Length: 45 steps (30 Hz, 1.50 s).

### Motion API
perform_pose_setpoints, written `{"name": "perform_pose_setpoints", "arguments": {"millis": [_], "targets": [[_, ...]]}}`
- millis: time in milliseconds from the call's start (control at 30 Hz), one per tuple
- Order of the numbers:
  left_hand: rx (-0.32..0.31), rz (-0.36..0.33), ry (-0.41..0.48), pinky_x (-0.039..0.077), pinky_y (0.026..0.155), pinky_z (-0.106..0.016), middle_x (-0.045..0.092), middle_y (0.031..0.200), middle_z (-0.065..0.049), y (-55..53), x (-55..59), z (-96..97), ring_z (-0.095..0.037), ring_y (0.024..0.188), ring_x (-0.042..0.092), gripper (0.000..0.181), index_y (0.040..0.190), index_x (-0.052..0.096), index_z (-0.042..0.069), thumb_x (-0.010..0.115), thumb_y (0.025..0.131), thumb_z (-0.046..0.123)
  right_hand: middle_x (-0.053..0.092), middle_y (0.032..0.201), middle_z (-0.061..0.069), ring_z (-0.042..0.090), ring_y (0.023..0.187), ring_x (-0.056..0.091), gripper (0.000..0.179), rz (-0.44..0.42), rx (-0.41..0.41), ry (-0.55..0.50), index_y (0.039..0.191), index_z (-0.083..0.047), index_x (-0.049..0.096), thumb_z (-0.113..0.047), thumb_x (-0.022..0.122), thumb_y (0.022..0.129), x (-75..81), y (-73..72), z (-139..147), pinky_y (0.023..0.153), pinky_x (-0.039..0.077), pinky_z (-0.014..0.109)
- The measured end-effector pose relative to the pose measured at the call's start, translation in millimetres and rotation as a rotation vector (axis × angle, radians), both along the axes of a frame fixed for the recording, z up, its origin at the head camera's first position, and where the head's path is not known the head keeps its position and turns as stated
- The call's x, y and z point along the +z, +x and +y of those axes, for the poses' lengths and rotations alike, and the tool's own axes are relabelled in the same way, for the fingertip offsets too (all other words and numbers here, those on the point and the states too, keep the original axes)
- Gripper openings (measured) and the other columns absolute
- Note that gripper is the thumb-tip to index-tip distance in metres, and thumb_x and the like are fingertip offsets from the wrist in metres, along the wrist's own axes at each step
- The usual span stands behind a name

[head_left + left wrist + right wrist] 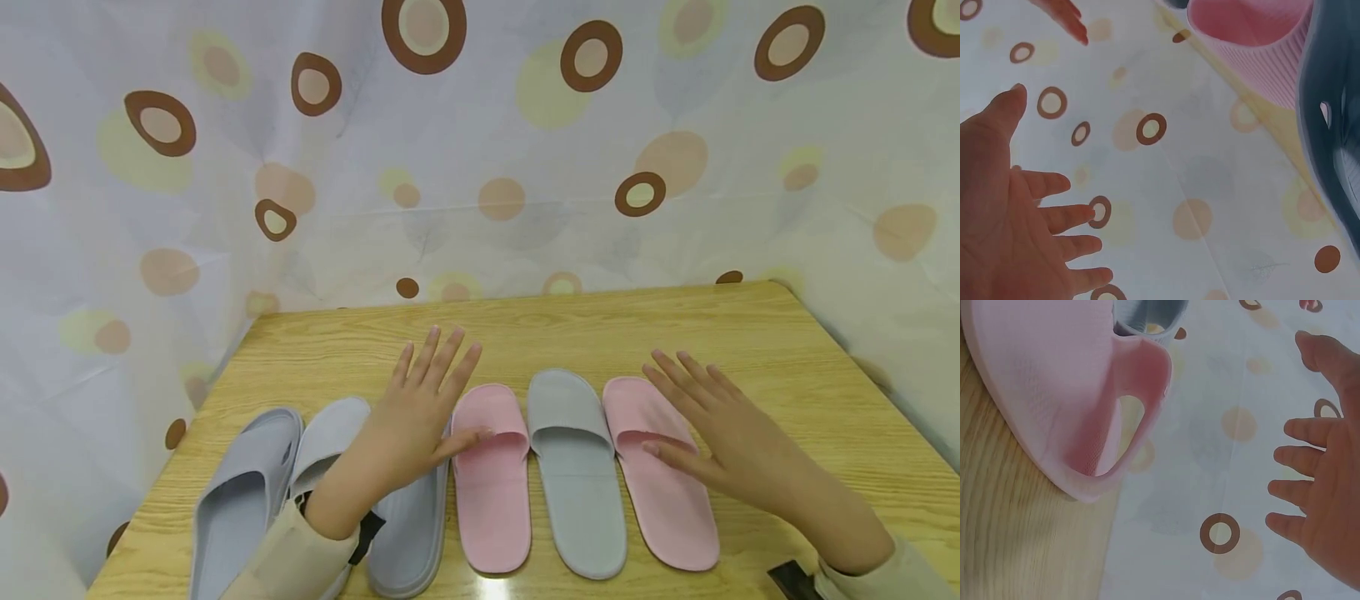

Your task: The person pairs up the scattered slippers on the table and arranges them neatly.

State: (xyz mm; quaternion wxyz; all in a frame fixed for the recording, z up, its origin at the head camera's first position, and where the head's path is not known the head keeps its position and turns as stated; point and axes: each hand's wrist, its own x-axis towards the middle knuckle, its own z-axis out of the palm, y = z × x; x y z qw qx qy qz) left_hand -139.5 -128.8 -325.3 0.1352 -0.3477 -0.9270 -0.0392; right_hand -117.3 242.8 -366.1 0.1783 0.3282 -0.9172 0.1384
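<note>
Several slippers lie side by side in a row on the wooden table. From the left in the head view come a grey-lavender slipper [236, 500], a pale grey slipper [333, 425], a blue-grey slipper [412, 533], a pink slipper [493, 508], a light grey-green slipper [581, 500] and a second pink slipper [671, 508]. My left hand [412, 425] hovers over the blue-grey slipper with fingers straight and spread, its thumb overlapping the first pink one. Over the rightmost pink slipper, my right hand [738, 442] is held likewise, fingers extended and holding nothing. My left forearm partly hides the pale grey slipper.
A white curtain [450, 142] printed with brown and beige rounded shapes encloses the back and both sides of the wooden table [525, 333]. Dark straps [793, 579] show at both cuffs.
</note>
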Motion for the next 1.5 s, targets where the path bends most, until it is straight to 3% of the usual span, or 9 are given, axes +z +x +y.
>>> {"name": "perform_pose_setpoints", "arguments": {"millis": [133,267,433,667,1000,1067,1267,1400,1500], "targets": [[-0.070,0.032,-0.004,0.015,0.113,-0.057,0.014,0.159,-0.019,4.9,-5.2,5.6,-0.038,0.145,0.009,0.088,0.153,0.018,0.005,0.061,0.090,0.049,0.027,0.156,0.012,0.025,0.146,0.016,0.081,0.048,0.041,-0.006,0.151,-0.006,0.031,-0.042,0.067,0.087,-4.6,2.0,0,0.118,0.003,0.029],[-0.116,0.032,-0.051,0.019,0.113,-0.055,0.018,0.157,-0.019,10.2,-9.7,12.2,-0.038,0.145,0.012,0.086,0.152,0.021,0.004,0.058,0.091,0.052,0.027,0.157,0.008,0.026,0.144,0.022,0.081,0.011,0.058,-0.014,0.150,-0.008,0.034,-0.038,0.072,0.085,-7.9,7.8,-1,0.115,0.003,0.019],[-0.137,-0.026,-0.122,0.017,0.115,-0.051,0.020,0.158,-0.017,15.5,-15.2,17.5,-0.036,0.145,0.013,0.085,0.152,0.022,0.004,0.053,0.092,0.056,0.034,0.154,0.008,0.025,0.139,0.033,0.081,-0.062,0.059,-0.042,0.149,-0.012,0.038,-0.034,0.077,0.081,-11.1,16.3,-4,0.110,0.006,0.010],[-0.162,-0.083,-0.146,0.020,0.114,-0.050,0.026,0.156,-0.016,19.6,-19.5,21.1,-0.033,0.144,0.020,0.082,0.151,0.026,0.004,0.051,0.093,0.056,0.046,0.145,0.009,0.007,0.138,0.032,0.080,-0.090,0.086,-0.065,0.146,-0.014,0.043,-0.037,0.079,0.078,-16.3,24.9,-3,0.107,0.012,0.006],[-0.220,-0.148,-0.203,0.032,0.111,-0.038,0.043,0.144,-0.011,27.3,-27.6,28.8,-0.027,0.134,0.040,0.076,0.146,0.036,0.003,0.050,0.094,0.057,0.046,0.145,-0.001,0.009,0.132,0.041,0.077,-0.145,0.220,-0.089,0.146,-0.014,0.042,-0.032,0.078,0.080,-21.9,28.6,-3,0.105,0.020,0.008],[-0.232,-0.149,-0.200,0.035,0.109,-0.036,0.046,0.141,-0.011,28.0,-30.6,30.2,-0.025,0.131,0.043,0.075,0.144,0.040,0.002,0.051,0.094,0.055,0.045,0.146,-0.002,0.007,0.132,0.041,0.077,-0.152,0.206,-0.070,0.145,-0.013,0.043,-0.035,0.078,0.080,-24.9,30.0,-2,0.103,0.023,0.008],[-0.214,-0.175,-0.265,0.039,0.104,-0.034,0.051,0.131,-0.009,30.4,-40.4,35.1,-0.022,0.123,0.048,0.071,0.137,0.048,0.001,0.053,0.092,0.056,0.041,0.149,0.000,0.002,0.134,0.034,0.082,-0.155,0.184,-0.044,0.144,-0.009,0.044,-0.039,0.079,0.077,-35.2,31.6,1,0.102,0.022,0.005],[-0.181,-0.202,-0.324,0.040,0.103,-0.032,0.052,0.124,-0.007,34.1,-45.0,37.7,-0.021,0.118,0.050,0.072,0.134,0.052,0.001,0.057,0.089,0.057,0.035,0.153,-0.001,0.000,0.136,0.029,0.085,-0.186,0.163,-0.013,0.145,-0.007,0.042,-0.046,0.078,0.077,-45.1,31.4,6,0.102,0.013,0.002],[-0.156,-0.247,-0.361,0.039,0.104,-0.031,0.050,0.129,-0.010,37.7,-47.6,39.3,-0.022,0.122,0.048,0.078,0.136,0.049,0.000,0.061,0.086,0.058,0.028,0.155,-0.001,-0.002,0.137,0.022,0.089,-0.205,0.142,0.034,0.145,-0.005,0.041,-0.052,0.075,0.077,-52.4,32.0,11,0.102,0.008,0.001]]}}
